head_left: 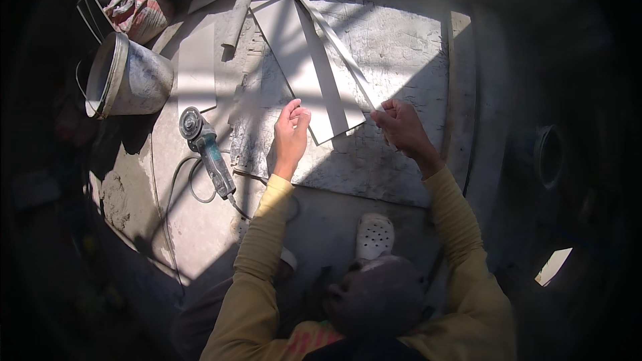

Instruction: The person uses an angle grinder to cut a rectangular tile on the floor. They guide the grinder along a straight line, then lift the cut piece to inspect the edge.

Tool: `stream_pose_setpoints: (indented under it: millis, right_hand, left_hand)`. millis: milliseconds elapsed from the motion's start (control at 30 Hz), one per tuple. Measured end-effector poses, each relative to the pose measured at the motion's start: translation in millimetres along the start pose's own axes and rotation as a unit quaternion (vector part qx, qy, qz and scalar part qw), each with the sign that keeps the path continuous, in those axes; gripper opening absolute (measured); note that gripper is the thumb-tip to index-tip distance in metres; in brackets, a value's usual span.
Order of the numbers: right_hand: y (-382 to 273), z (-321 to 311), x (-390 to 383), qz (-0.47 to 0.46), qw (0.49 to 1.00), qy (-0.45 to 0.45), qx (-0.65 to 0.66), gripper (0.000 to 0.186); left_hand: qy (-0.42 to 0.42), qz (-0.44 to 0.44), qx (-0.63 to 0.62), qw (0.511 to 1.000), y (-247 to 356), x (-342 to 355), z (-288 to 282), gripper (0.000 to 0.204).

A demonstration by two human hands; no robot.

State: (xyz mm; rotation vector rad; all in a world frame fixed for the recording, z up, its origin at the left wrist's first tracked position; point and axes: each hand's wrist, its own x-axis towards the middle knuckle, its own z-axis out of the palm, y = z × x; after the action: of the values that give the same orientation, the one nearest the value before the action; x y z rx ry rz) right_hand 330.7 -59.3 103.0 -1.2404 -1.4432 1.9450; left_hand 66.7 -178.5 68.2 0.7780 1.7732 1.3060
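On the dusty concrete floor sits a big mortar-smeared slab (401,47), and lying flat on it is a pale tile piece (304,60), long and tapering, with its near corner between the two hands. Left hand (291,135) has its fingers loosely curled with the tips resting at the tile's near left edge, not really gripping anything. Right hand (400,124) is closed in a pinch on the near end of a thin offcut strip (338,40) that runs diagonally away over the tile.

My guess is the tile is stiff, fairly heavy and sharp along the cut edges, so take it by both long sides. That strip looks brittle and likely to snap if lifted from one end, so support it mid-length. Angle grinder (204,147) lies off to the left, bucket (127,77) beyond it.
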Motion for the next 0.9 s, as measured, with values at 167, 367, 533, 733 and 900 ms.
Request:
stream_pose_setpoints:
  millis: [167,367,533,733,900]
  right_hand:
    - [18.7,38.4,-128.3,0.080,0.988,0.073,0.111,0.033]
    - [4.2,50.8,-191.1,0.057,0.958,0.061,0.274,0.061]
    - [-59.1,61.4,-203.5,-0.192,0.957,0.025,0.216,0.067]
    - [-114.0,72.8,-165.0,-0.426,0.852,0.239,-0.189,0.051]
    - [-132.2,75.0,-151.0,-0.462,0.819,0.280,-0.193,0.037]
  left_hand:
    - [-0.147,-0.248,-0.348,0.892,6.7,-25.2,130.1,0.062]
    - [-0.098,-0.246,-0.475,0.839,35.1,-68.4,163.3,0.046]
    - [-0.158,-0.208,-0.523,0.811,97.5,-31.8,144.6,0.027]
    - [-0.315,-0.262,-0.610,0.678,145.3,3.8,117.1,0.018]
    - [-0.356,-0.160,-0.613,0.687,159.1,-9.4,117.6,0.004]
